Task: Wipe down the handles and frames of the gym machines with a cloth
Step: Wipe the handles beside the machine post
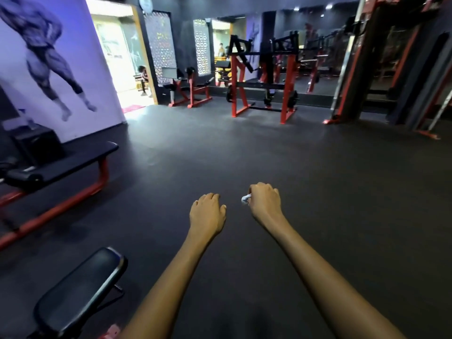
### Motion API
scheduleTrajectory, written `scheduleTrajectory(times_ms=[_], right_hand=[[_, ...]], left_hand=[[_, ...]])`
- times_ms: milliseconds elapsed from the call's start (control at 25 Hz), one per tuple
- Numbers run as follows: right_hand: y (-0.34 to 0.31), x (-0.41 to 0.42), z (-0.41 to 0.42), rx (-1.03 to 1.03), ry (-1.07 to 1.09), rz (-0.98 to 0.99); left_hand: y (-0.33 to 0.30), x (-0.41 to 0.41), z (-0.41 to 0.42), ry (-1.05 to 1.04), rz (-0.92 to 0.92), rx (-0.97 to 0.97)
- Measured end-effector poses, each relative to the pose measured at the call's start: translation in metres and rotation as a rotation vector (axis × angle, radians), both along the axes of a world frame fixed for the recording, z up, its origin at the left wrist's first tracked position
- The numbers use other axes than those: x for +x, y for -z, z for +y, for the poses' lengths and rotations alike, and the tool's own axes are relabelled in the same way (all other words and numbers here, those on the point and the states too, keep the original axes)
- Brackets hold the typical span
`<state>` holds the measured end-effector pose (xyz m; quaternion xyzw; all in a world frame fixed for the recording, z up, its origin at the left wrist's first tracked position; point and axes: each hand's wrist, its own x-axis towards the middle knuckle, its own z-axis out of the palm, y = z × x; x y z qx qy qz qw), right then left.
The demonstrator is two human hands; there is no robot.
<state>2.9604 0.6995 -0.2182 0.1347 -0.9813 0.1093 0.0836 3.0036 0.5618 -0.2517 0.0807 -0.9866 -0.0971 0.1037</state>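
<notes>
Both my arms reach forward over the dark gym floor. My right hand is curled into a fist and grips a small white cloth, of which only a crumpled end pokes out on the thumb side. My left hand hangs beside it with fingers curled under and holds nothing that I can see. Neither hand touches a machine. A red and black rack machine stands across the room ahead. A flat bench with a red frame sits to my left.
A black padded seat is close at my lower left. More red-framed machines line the back wall beside a bright doorway. A tall cable tower stands at the right. Open rubber floor lies between me and them.
</notes>
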Motion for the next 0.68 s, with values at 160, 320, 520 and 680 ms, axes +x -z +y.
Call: scheduleTrajectory(times_ms=[160,320,520,680], right_hand=[[-0.006,-0.101,-0.066,0.043,-0.114,-0.013],[-0.02,-0.196,-0.141,0.028,-0.262,0.019],[0.004,-0.29,-0.257,0.008,-0.454,-0.044],[0.01,-0.361,-0.361,-0.019,-0.671,-0.019]], left_hand=[[-0.005,-0.091,-0.061,-0.108,0.031,0.015],[-0.015,-0.169,-0.13,-0.241,0.049,0.035],[-0.001,-0.236,-0.225,-0.439,0.04,0.029],[0.011,-0.294,-0.312,-0.614,0.032,0.016]])
